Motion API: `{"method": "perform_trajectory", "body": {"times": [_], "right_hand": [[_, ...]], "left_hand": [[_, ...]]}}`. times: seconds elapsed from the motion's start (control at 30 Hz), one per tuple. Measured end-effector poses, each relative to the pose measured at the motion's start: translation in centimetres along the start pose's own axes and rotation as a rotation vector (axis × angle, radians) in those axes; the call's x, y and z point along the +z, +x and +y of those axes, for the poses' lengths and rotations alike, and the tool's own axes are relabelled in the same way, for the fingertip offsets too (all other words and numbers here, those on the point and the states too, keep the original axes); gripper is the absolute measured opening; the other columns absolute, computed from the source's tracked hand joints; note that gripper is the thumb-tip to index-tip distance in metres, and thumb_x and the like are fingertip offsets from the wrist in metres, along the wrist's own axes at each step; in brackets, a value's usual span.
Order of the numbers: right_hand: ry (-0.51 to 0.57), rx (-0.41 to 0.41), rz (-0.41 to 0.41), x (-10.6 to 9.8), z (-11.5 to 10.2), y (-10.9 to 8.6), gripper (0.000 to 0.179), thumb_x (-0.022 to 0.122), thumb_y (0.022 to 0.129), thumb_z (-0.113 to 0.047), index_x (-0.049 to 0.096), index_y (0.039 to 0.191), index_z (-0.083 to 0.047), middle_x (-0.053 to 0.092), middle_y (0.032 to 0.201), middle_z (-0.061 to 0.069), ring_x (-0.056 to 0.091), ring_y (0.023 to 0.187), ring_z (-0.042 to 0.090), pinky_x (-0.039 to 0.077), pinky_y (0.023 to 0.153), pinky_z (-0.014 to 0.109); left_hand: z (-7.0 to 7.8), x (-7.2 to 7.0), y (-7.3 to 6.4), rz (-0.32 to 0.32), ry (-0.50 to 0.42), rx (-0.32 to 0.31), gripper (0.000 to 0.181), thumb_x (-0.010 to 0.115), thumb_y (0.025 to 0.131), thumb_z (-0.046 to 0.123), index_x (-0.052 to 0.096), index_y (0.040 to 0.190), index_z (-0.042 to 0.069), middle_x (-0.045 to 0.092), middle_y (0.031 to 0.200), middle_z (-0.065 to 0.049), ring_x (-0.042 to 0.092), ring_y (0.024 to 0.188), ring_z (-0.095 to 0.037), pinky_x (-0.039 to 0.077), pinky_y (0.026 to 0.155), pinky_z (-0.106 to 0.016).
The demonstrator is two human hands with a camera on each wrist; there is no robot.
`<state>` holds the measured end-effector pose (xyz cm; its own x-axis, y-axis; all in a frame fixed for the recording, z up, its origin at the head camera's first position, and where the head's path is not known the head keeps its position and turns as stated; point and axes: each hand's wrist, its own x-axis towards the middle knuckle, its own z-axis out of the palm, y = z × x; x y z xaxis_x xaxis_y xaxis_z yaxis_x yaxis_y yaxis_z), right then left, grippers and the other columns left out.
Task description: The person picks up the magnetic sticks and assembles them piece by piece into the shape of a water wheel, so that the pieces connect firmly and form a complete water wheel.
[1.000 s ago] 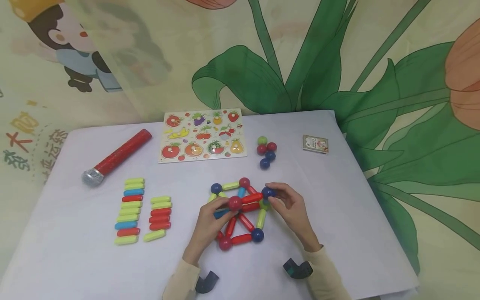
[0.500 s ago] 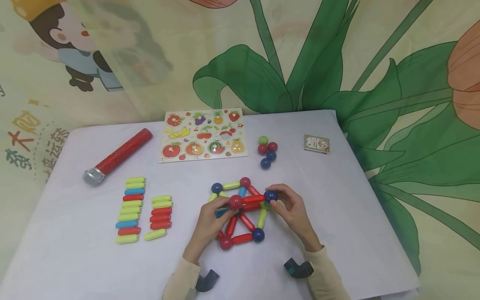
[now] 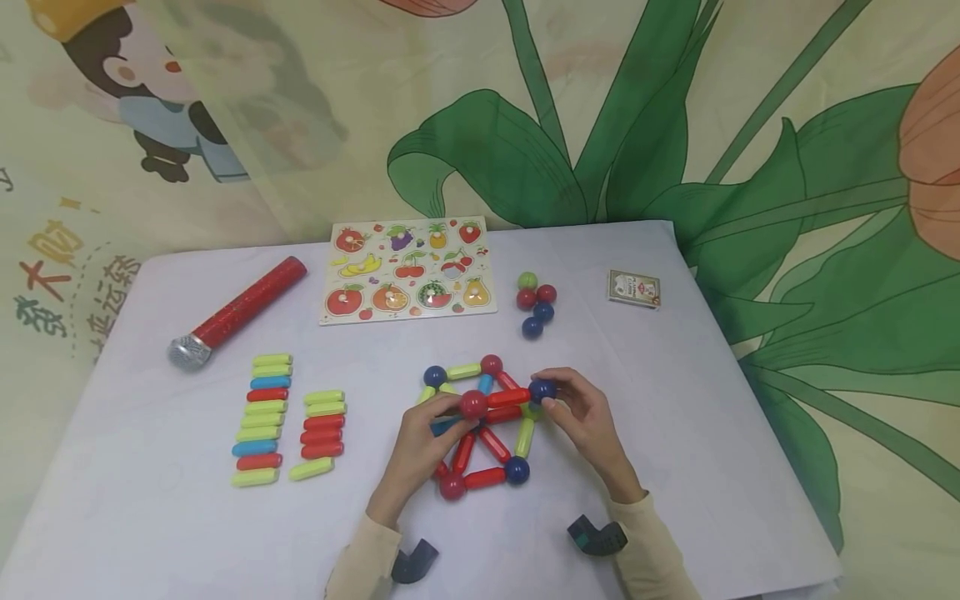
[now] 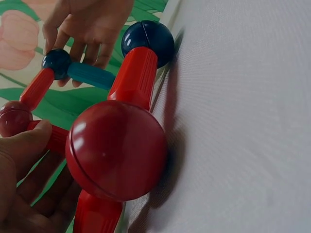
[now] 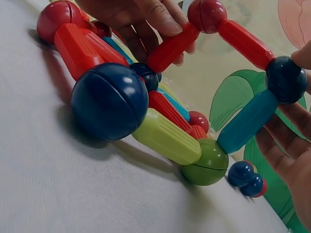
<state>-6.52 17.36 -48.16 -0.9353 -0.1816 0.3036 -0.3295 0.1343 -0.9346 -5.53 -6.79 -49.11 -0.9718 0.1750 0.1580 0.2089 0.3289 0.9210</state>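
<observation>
A magnetic ball-and-rod structure (image 3: 485, 477) lies on the white table, its flat base made of red, blue and green balls joined by coloured rods. Above the base, a raised frame links a red ball (image 5: 208, 14), a red rod (image 3: 508, 397) and a dark blue ball (image 3: 543, 391). My left hand (image 3: 422, 442) pinches an upright red rod (image 5: 173, 47) just below that red ball. My right hand (image 3: 588, 425) holds the dark blue ball between thumb and fingers. From this ball a blue rod (image 5: 249, 120) slants down to a green ball (image 5: 206, 162) of the base.
Rows of loose rods (image 3: 258, 433) lie at the left, with a red microphone (image 3: 243, 308) behind them. A fruit puzzle board (image 3: 408, 271) stands at the back. Several loose balls (image 3: 536, 304) and a small card box (image 3: 633, 288) are farther right.
My right hand has shifted very slightly down and to the right with the dark blue ball. The left hand stays practically in place on the red rod.
</observation>
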Motion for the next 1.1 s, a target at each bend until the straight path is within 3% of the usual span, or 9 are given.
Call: {"method": "perform_trajectory", "body": {"times": [0.1, 0.2, 0.27, 0.33, 0.43, 0.57, 0.67, 0.93, 1.1], "right_hand": [[0.004, -0.022, 0.014, -0.1, 0.2, -0.2, 0.035, 0.056, 0.089, 0.01, 0.054, 0.123, 0.006, 0.058, 0.118, 0.023, 0.056, 0.111, 0.009, 0.047, 0.096, 0.021], [-0.027, -0.01, 0.101, -0.4, 0.2, -0.6, 0.032, 0.054, 0.091, 0.007, 0.054, 0.123, 0.005, 0.059, 0.116, 0.022, 0.058, 0.107, 0.012, 0.049, 0.091, 0.02], [-0.139, 0.04, 0.194, -0.5, 0.1, -1.2, 0.025, 0.057, 0.092, 0.002, 0.058, 0.116, 0.002, 0.063, 0.107, 0.016, 0.059, 0.098, 0.01, 0.05, 0.083, 0.017], [-0.282, 0.129, 0.226, -0.3, 0.0, -2.2, 0.015, 0.063, 0.09, -0.003, 0.062, 0.105, -0.003, 0.064, 0.093, 0.007, 0.058, 0.083, 0.007, 0.049, 0.072, 0.016], [-0.549, 0.249, 0.085, 0.7, -0.3, -3.9, 0.017, 0.074, 0.084, -0.014, 0.064, 0.097, -0.013, 0.059, 0.08, -0.008, 0.05, 0.07, 0.004, 0.045, 0.061, 0.017], [-0.732, 0.25, -0.194, 2.8, -0.7, -5.7, 0.034, 0.081, 0.076, -0.03, 0.064, 0.105, -0.021, 0.055, 0.087, -0.013, 0.048, 0.072, 0.002, 0.048, 0.063, 0.016], [-0.785, 0.227, -0.222, 3.7, -0.7, -5.9, 0.04, 0.082, 0.075, -0.035, 0.065, 0.109, -0.023, 0.055, 0.092, -0.013, 0.048, 0.076, 0.0, 0.05, 0.068, 0.016], [-0.821, 0.138, -0.046, 2.7, 1.0, -2.6, 0.037, 0.08, 0.079, -0.023, 0.064, 0.113, -0.017, 0.063, 0.101, -0.006, 0.06, 0.094, 0.009, 0.054, 0.082, 0.029], [-0.787, 0.117, -0.031, 2.0, 2.1, 0.5, 0.037, 0.074, 0.085, -0.017, 0.061, 0.12, -0.016, 0.063, 0.105, -0.002, 0.061, 0.1, 0.014, 0.054, 0.085, 0.032]], "left_hand": [[-0.3, -0.3, -0.1, -0.031, 0.007, 0.022, 0.037, 0.079, 0.078, 0.007, 0.069, 0.112, 0.017, 0.07, 0.104, 0.009, 0.064, 0.101, -0.009, 0.052, 0.092, -0.031], [-0.4, -1.1, -0.2, -0.051, 0.017, 0.043, 0.038, 0.078, 0.079, 0.011, 0.067, 0.115, 0.018, 0.068, 0.108, 0.007, 0.063, 0.104, -0.011, 0.052, 0.092, -0.033], [-0.7, -2.0, -0.4, -0.025, 0.045, 0.05, 0.038, 0.078, 0.08, 0.012, 0.067, 0.116, 0.016, 0.067, 0.11, 0.004, 0.062, 0.106, -0.012, 0.052, 0.092, -0.035], [-1.1, -3.0, -0.6, 0.021, 0.1, 0.041, 0.035, 0.077, 0.08, 0.011, 0.068, 0.114, 0.015, 0.067, 0.108, 0.003, 0.062, 0.105, -0.012, 0.053, 0.091, -0.037], [-1.9, -4.1, -1.0, 0.073, 0.239, 0.014, 0.03, 0.078, 0.08, 0.011, 0.069, 0.109, 0.015, 0.065, 0.103, 0.005, 0.062, 0.1, -0.011, 0.054, 0.087, -0.034], [-2.4, -4.6, -1.4, 0.068, 0.353, -0.026, 0.024, 0.078, 0.08, 0.014, 0.07, 0.103, 0.015, 0.06, 0.095, 0.005, 0.061, 0.092, -0.01, 0.055, 0.08, -0.028], [-2.5, -4.6, -1.5, 0.073, 0.362, -0.058, 0.02, 0.078, 0.08, 0.014, 0.07, 0.098, 0.014, 0.058, 0.09, 0.004, 0.06, 0.085, -0.009, 0.054, 0.075, -0.025], [-1.9, -4.1, -2.2, 0.061, 0.333, -0.074, 0.014, 0.078, 0.08, 0.013, 0.068, 0.09, 0.016, 0.058, 0.082, 0.009, 0.059, 0.077, -0.005, 0.053, 0.073, -0.022], [-1.6, -5.0, -2.6, 0.06, 0.339, -0.061, 0.014, 0.075, 0.083, 0.013, 0.068, 0.095, 0.017, 0.062, 0.086, 0.01, 0.059, 0.083, -0.005, 0.053, 0.077, -0.027]]}}
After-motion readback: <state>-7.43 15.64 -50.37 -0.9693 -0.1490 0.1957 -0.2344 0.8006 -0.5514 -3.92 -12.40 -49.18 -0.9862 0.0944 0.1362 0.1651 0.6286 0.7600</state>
